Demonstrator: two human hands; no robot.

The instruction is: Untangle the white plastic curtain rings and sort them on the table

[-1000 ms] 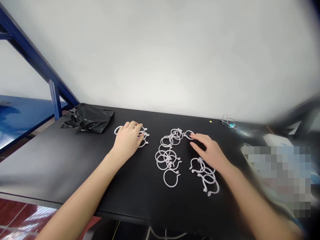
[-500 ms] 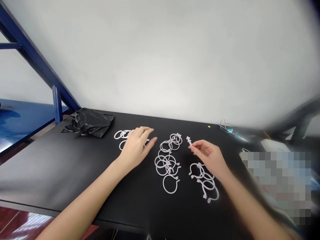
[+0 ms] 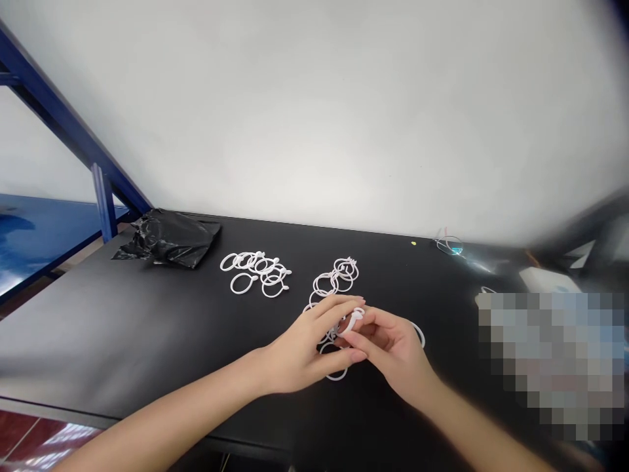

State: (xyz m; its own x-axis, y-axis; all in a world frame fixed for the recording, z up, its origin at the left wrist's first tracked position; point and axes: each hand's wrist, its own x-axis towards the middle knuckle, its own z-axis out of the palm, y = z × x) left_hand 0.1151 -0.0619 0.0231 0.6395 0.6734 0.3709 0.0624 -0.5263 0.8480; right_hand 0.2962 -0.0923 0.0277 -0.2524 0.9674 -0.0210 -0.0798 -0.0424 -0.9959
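Held up between both hands is a white plastic curtain ring [image 3: 352, 321], its clasp end pointing up and its lower part partly hidden by fingers. My right hand [image 3: 393, 344] pinches it from the right with thumb and fingers. From the left, my left hand [image 3: 314, 341] curls round the same ring, fingertips by the clasp and thumb below. Beneath the hands a middle group of open rings [image 3: 325, 285] lies on the black table [image 3: 236, 328], partly covered. To the left lies another cluster of rings [image 3: 265, 265]. One ring [image 3: 419, 333] peeks out behind my right hand.
A crumpled black plastic bag [image 3: 171, 239] lies at the table's back left. At the back right are a pair of glasses [image 3: 449, 245] and a small yellow bit [image 3: 413, 243]. A white box [image 3: 548, 282] stands at the right, beside a blurred-out area. A pale wall [image 3: 314, 131] rises behind.
My left hand has moved right and toward me from the left cluster, uncovering it. My right hand has brought its ring left and lower, and the hands now meet at it.
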